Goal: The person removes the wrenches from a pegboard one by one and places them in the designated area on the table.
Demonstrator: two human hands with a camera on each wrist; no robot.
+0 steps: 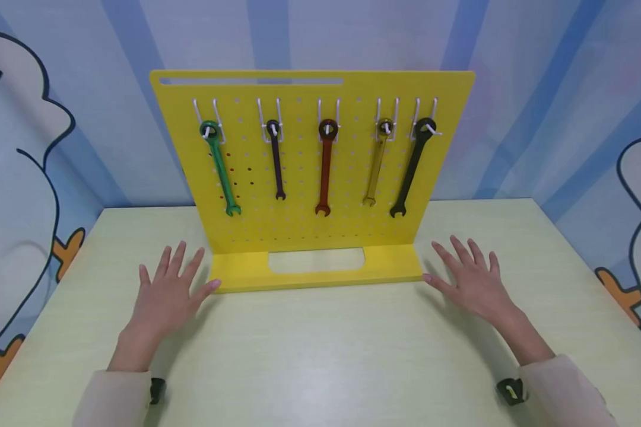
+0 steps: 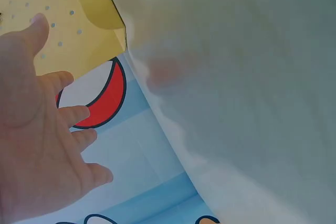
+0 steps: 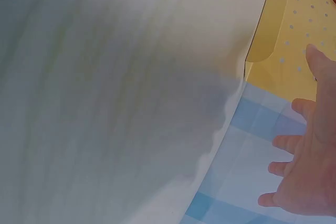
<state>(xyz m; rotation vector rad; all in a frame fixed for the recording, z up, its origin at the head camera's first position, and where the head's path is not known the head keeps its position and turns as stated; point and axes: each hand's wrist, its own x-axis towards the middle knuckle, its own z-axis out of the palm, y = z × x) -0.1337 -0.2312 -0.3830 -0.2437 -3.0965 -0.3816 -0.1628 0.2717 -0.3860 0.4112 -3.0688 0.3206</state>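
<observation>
My left hand [image 1: 165, 296] is spread at the left front corner of a yellow pegboard stand [image 1: 240, 267], its thumb close to the base's edge. At the opposite corner my right hand [image 1: 475, 284] also has its fingers spread, thumb by the base. Neither holds anything. On white hooks hang a green wrench [image 1: 222, 169], a small dark purple wrench [image 1: 276, 160], a red wrench [image 1: 326, 169], a gold wrench [image 1: 377, 166] and a black wrench [image 1: 412, 169]. Both wrist views show the spread hands beside the pegboard; whether the thumbs touch it I cannot tell.
The stand sits toward the back of a pale wooden table [image 1: 310, 356]. Behind it hangs a blue striped backdrop [image 1: 320, 35] with cartoon figures at both sides. A slot [image 1: 316, 261] runs through the stand's base.
</observation>
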